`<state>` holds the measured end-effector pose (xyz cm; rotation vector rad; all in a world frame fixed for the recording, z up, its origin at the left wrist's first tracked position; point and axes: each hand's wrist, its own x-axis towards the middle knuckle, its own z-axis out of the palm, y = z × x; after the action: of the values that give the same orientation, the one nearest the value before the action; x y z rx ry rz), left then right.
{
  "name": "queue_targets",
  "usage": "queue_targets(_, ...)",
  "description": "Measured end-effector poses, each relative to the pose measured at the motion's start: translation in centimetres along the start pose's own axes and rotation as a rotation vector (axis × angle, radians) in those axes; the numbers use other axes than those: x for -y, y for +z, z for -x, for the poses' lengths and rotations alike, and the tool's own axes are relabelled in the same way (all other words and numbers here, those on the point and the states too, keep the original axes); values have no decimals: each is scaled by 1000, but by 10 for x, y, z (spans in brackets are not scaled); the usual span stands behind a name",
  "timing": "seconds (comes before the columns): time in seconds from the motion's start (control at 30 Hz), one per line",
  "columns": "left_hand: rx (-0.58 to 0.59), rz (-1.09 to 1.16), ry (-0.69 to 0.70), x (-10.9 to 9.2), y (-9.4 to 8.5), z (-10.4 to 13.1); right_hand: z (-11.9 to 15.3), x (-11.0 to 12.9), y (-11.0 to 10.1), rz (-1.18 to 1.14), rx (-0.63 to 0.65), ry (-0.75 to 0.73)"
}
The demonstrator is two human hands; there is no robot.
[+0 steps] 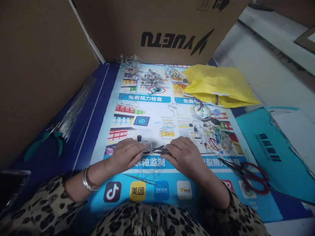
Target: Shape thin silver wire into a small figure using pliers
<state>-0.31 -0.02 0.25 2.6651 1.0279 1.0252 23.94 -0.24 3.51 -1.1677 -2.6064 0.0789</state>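
Both my hands are close together above the printed sheet, at its lower middle. My left hand (pixel 126 155) is closed in a pinch, with a fine wire (pixel 150 144) curving up from its fingertips. My right hand (pixel 184 157) is wrapped round a small dark tool (pixel 159 150) with slim crossing blades that point at my left fingers. Its exact kind is hard to make out, and my right fingers hide its rear part. Just below, a thin pointed tool like tweezers (pixel 140 178) lies beside a little tangle of fine wire (pixel 150 172).
Red-handled scissors (pixel 254 178) lie at right, near a turquoise cardboard piece (pixel 264 149). Behind are a yellow bag (pixel 219 83), a clear round ring (pixel 202 111) and wire tangles (pixel 152 78). Green-handled pliers (pixel 59 144) and straight wires (pixel 78 105) lie left. Cardboard walls (pixel 157 19) stand behind.
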Motion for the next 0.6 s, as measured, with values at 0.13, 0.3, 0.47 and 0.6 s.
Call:
queue_targets(0.13, 5, 18, 46, 1, 0, 0, -1, 1, 2, 42, 19, -9)
queue_targets(0.3, 6, 56, 84, 1, 0, 1, -1, -1, 5, 55, 13, -32)
queue_targets(0.47, -10, 44, 74, 1, 0, 1, 0, -1, 8, 66, 5, -45)
queue_targets(0.6, 8, 50, 61, 2, 0, 2, 0, 0, 10, 61, -12, -53)
